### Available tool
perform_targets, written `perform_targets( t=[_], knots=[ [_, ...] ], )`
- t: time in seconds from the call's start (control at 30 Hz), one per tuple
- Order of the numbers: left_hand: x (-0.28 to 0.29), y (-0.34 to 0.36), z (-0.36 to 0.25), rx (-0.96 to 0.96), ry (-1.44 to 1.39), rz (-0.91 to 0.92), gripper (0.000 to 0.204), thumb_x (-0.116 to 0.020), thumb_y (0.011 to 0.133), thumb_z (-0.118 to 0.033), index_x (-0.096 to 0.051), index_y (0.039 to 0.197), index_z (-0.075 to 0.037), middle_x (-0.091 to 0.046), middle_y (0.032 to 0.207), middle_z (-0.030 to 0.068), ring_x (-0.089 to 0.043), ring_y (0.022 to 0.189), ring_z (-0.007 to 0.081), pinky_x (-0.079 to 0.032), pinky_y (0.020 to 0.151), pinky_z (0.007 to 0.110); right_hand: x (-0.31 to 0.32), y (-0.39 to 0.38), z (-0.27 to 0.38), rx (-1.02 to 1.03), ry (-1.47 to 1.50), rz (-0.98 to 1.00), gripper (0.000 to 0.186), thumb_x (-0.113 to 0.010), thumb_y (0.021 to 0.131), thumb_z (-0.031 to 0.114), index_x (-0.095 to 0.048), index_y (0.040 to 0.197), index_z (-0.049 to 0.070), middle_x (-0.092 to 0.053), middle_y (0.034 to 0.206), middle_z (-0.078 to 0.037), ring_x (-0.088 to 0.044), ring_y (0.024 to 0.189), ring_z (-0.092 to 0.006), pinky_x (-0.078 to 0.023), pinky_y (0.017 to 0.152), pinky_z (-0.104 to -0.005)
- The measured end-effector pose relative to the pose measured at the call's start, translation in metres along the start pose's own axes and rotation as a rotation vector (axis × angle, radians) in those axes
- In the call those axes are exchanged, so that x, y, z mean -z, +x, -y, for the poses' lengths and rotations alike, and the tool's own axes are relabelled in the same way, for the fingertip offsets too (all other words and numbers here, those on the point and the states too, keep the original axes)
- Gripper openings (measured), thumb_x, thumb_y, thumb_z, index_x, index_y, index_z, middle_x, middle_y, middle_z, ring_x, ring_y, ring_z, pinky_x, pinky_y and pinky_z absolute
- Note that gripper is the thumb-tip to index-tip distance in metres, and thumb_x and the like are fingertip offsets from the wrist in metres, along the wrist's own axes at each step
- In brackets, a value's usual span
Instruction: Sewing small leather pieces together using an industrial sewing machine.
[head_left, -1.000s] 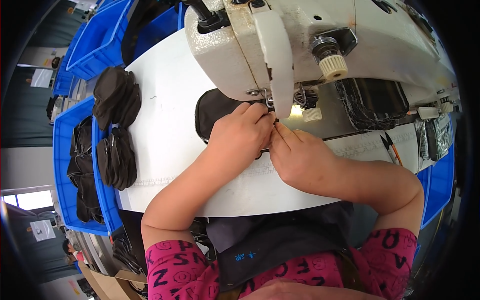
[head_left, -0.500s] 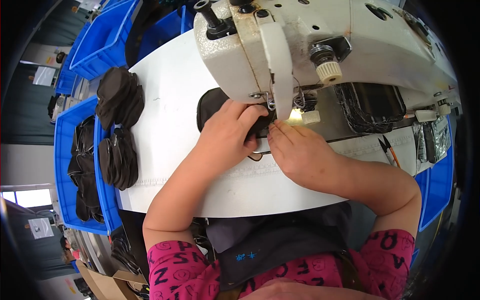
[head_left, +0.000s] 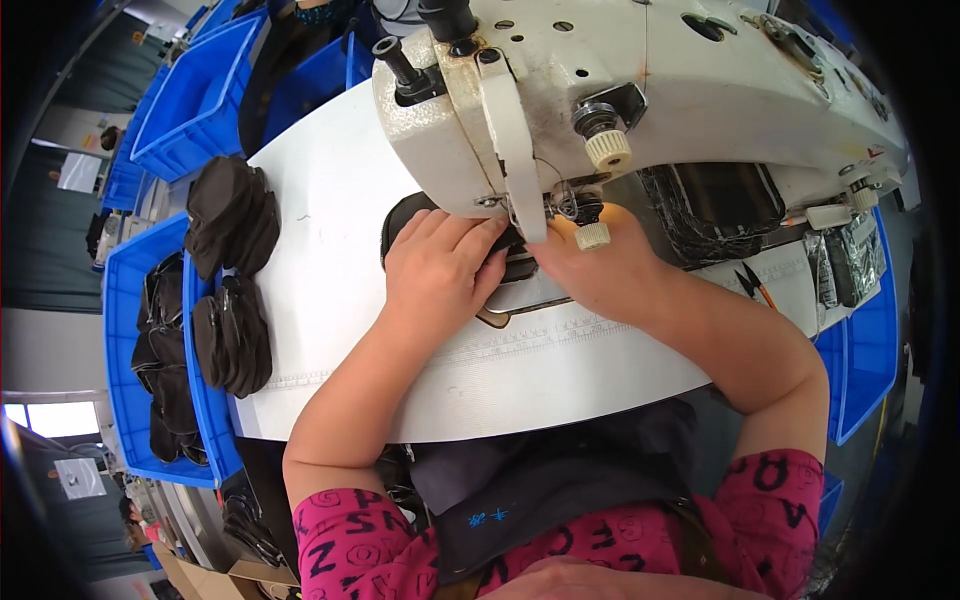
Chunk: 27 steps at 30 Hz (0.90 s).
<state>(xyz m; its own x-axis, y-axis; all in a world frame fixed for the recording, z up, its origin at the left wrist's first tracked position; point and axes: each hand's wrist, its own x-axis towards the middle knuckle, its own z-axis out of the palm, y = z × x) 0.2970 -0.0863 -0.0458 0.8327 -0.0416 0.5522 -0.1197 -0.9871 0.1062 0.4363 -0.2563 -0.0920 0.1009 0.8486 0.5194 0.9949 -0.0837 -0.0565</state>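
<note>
Under the white sewing machine (head_left: 430, 120) lies a black zippered fabric piece (head_left: 400, 216). My left hand (head_left: 437, 268) grips it left of the needle, fingers bent over the cloth and thumb tucked beside it. My right hand (head_left: 597, 268) is at the needle area, right of the presser; its fingertips are hidden behind the machine's lever and knob (head_left: 592, 236). A dark slot shows in the piece between my hands, with a tan loop at its lower edge.
Black pouch stacks (head_left: 230, 335) are at the left beside a blue bin (head_left: 125, 300) of more. Dark pieces (head_left: 715, 205) lie right of the needle, near scissors (head_left: 755, 285) and plastic packets (head_left: 845, 265). More blue bins (head_left: 862, 365) flank the white table (head_left: 330, 160).
My right hand has moved up and farther in behind the machine's needle area. My left hand has shifted left, its thumb now apart from my right fingers. The view has shifted slightly.
</note>
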Motion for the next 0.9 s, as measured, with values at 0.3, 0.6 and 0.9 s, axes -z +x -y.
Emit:
perform_targets(
  t=[0.3, 0.6, 0.9],
  knots=[
    [-0.016, -0.008, 0.002, 0.156, -0.034, 0.102, 0.028, -0.081, 0.074, -0.013, -0.067, 0.099, -0.012, -0.07, 0.09, 0.0021, -0.068, 0.082, 0.0244, -0.055, 0.067, 0.038, 0.009, 0.013, 0.01, -0.156, 0.152, 0.091, 0.011, -0.068, 0.081, 0.007, -0.061, 0.09, 0.009, -0.062, 0.077, -0.004, -0.067, 0.072, -0.0275, -0.053, 0.06, -0.0404],
    [-0.017, -0.006, 0.004, 0.216, -0.27, 0.128, 0.026, -0.076, 0.08, -0.013, -0.069, 0.104, -0.008, -0.071, 0.089, 0.0072, -0.069, 0.085, 0.0292, -0.055, 0.072, 0.042, 0.006, 0.006, 0.004, -0.084, 0.156, 0.074, 0.017, -0.072, 0.079, 0.009, -0.059, 0.09, 0.011, -0.062, 0.078, -0.002, -0.066, 0.07, -0.0271, -0.051, 0.056, -0.0404],
    [-0.002, 0.001, 0.027, 0.317, -0.843, 0.422, 0.026, -0.06, 0.105, -0.019, -0.069, 0.123, -0.002, -0.07, 0.118, 0.0157, -0.066, 0.109, 0.033, -0.052, 0.095, 0.038, 0.007, 0.008, 0.006, 0.081, -0.127, 0.046, 0.028, -0.069, 0.081, 0.01, -0.066, 0.109, 0.005, -0.063, 0.081, -0.005, -0.066, 0.07, -0.0246, -0.051, 0.057, -0.0372]
  ],
)
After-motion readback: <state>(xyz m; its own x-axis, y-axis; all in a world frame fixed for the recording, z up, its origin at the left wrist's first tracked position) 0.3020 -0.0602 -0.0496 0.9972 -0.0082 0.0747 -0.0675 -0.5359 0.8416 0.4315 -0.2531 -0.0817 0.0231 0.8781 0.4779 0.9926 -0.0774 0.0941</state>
